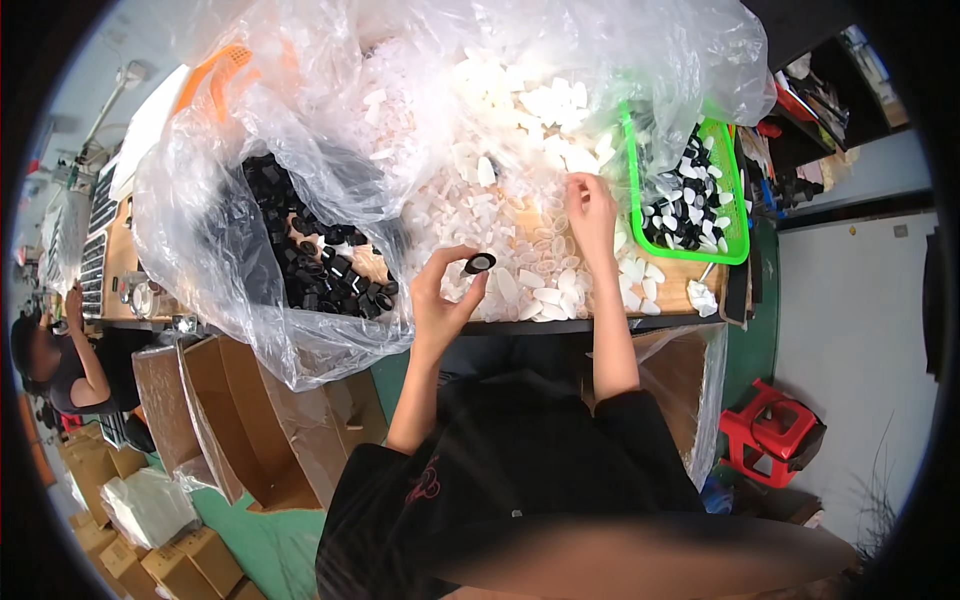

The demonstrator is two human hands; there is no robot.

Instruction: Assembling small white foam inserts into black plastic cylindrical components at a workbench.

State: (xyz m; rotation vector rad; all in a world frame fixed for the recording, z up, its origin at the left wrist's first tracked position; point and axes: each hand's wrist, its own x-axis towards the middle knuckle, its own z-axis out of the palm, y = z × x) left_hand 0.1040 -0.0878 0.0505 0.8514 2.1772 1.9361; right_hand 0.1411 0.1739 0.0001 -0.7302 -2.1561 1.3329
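Note:
Between thumb and forefinger, my left hand [440,305] pinches a small black oval part [480,263] with a pale middle, just above the pile. My right hand [592,205] reaches farther over the table, its fingers bent together at the loose white oval pieces [548,292]. Whatever its fingertips hold is too small to tell. Left of my hands, a clear plastic bag [230,285] lies open with many black parts [345,285] in it. To the right, a green basket [742,215] holds mixed black and white pieces [690,195].
Clear plastic sheeting [690,45] covers the table's far side. Open cardboard boxes [240,420] stand below the front edge at left. A red stool [770,435] is on the floor at right. Another person [75,360] sits at far left, beside black trays [95,270].

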